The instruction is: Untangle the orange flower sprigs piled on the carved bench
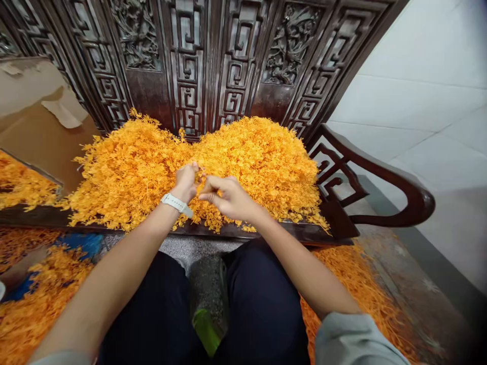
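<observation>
**On a dark wooden surface: a heap of orange sprigs**

Behind the surface, a carved backrest is seen. Before it, the heap is spread in two joined mounds, with loose bits scattered toward the front edge. Over the front of the heap, near where the mounds meet, the left hand is raised with its fingers partly curled; just beside it, the right hand is bent inward, its thumb and forefinger drawn nearly together. Whether a sprig is held by either cannot be made out through the blur. The step in hand is judged to be the fine fingering of small pieces; for the next move, a light fingertip pinch, clear of the tangle, would seem to be called for. At the left wrist, a pale band is worn. Individual sprigs are seen as small, frilled, finely branched and densely matted, shaded from yellow to deep orange.
</observation>
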Available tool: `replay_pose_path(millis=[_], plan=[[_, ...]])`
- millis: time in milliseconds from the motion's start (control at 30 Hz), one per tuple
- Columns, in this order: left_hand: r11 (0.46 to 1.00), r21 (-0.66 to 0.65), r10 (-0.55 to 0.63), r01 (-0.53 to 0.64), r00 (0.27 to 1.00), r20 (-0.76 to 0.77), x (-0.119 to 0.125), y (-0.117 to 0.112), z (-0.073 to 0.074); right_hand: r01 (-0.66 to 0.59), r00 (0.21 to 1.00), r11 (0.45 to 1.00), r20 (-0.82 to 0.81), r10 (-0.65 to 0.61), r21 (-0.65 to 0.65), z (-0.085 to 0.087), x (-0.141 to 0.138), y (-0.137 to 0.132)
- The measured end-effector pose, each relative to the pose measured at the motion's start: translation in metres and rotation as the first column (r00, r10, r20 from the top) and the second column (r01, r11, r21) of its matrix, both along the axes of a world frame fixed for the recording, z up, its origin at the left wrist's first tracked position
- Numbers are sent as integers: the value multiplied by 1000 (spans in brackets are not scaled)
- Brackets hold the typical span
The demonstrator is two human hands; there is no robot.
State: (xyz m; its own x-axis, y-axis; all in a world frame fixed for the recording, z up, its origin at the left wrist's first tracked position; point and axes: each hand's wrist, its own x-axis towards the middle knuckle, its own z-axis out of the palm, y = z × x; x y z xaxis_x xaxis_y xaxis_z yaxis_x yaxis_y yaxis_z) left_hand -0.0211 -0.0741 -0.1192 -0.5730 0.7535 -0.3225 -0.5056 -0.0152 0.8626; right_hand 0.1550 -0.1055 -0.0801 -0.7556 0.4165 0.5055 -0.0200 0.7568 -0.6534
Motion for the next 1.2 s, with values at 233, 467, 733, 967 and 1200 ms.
replay_pose_path(millis=[233, 467, 733, 967, 1200], plan=[[993, 72, -86, 91, 994, -73, -41, -2, 3, 278, 949, 961, -157, -272, 18, 15, 17, 5], [928, 154, -257, 340, 881, -397, -16, -17, 13, 782, 584, 622, 377, -719, -24, -31, 28, 78], [839, 217, -214, 498, 670, -711, -2, -14, 6, 572, 817, 812, 0, -576, -116, -33, 15, 65], [830, 203, -256, 520, 678, -689, 7, -19, 8, 251, 949, 923, -115, -294, -292, -45, 3, 68], [888, 239, -248, 393, 847, -471, 12, -9, 4, 394, 822, 887, -339, -458, -243, -37, -2, 61]])
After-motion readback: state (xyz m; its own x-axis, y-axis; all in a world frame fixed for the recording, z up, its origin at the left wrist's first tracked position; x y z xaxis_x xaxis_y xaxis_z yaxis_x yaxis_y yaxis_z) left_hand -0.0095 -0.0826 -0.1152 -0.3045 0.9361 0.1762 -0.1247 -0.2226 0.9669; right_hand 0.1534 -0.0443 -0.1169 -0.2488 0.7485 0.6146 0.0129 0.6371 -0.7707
